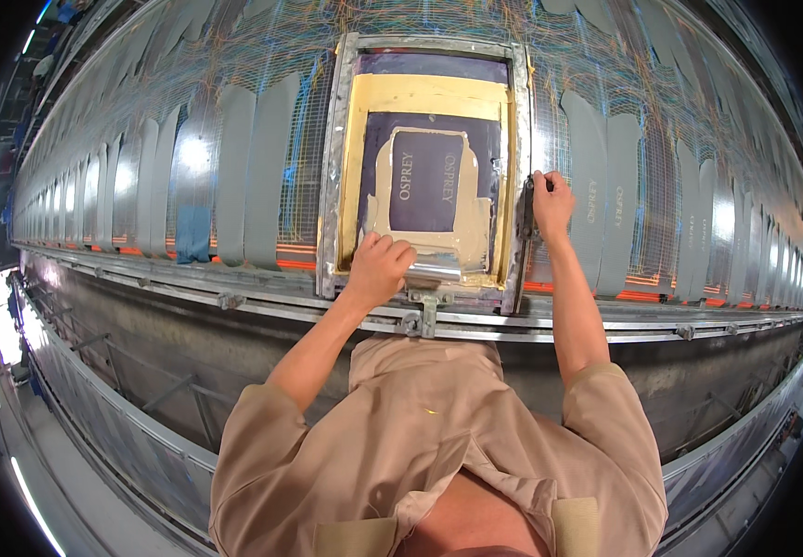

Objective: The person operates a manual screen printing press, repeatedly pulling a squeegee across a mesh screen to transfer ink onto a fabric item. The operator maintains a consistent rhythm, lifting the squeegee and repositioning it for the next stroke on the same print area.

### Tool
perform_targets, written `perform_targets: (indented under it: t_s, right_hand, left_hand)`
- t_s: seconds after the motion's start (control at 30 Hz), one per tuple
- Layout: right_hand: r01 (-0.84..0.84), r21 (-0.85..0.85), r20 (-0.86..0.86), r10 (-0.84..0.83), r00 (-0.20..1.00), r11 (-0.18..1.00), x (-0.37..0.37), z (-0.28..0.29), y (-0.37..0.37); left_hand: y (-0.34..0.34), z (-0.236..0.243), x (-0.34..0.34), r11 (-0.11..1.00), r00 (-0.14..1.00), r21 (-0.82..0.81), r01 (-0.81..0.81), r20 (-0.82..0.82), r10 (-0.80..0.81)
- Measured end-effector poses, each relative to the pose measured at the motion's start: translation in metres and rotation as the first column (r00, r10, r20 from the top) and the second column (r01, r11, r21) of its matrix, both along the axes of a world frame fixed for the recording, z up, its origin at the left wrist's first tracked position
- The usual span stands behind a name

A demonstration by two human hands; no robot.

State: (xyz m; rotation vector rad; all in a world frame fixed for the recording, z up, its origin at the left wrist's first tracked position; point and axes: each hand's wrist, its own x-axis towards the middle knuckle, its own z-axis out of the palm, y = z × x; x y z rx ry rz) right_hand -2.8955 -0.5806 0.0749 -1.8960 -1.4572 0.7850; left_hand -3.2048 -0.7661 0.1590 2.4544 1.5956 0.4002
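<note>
Long, line-streaked table (195,153) sweeps across the workspace, with a metal-edged screen frame (334,167) lying on it in front of the person.
Grey cut pieces (234,172) lie in rows on both sides of the frame, which works as a shallow tray: inside its yellow border (429,96), beige paste (469,227) spreads around a dark purple panel (429,190), and a metal-bladed squeegee (436,271) sits at the near end; the left hand (383,266) curls around its left end, while the right hand (552,202) has bent fingers at the frame's right edge, its grip impossible to tell.
</note>
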Motion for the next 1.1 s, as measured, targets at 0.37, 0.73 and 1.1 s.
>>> perform_targets:
  t_s: [0.37, 0.73, 1.1]
  right_hand:
    - [-0.593, 0.09, -0.143, 0.6, 0.787, 0.8, -0.054, 0.105, 0.06]
    - [-0.856, -0.034, 0.419, 0.785, 0.457, 0.517, -0.134, 0.064, 0.109]
    - [-0.865, 0.017, 0.323, 0.816, 0.48, 0.502, -0.103, 0.076, -0.071]
  left_hand:
    - [0.192, -0.003, -0.033, 1.0, 0.998, 0.003, 0.008, 0.061, -0.008]
    - [0.245, -0.002, -0.036, 0.974, 0.997, -0.216, -0.07, 0.006, 0.073]
    - [0.062, 0.003, -0.012, 0.972, 0.999, -0.232, -0.031, 0.008, 0.034]
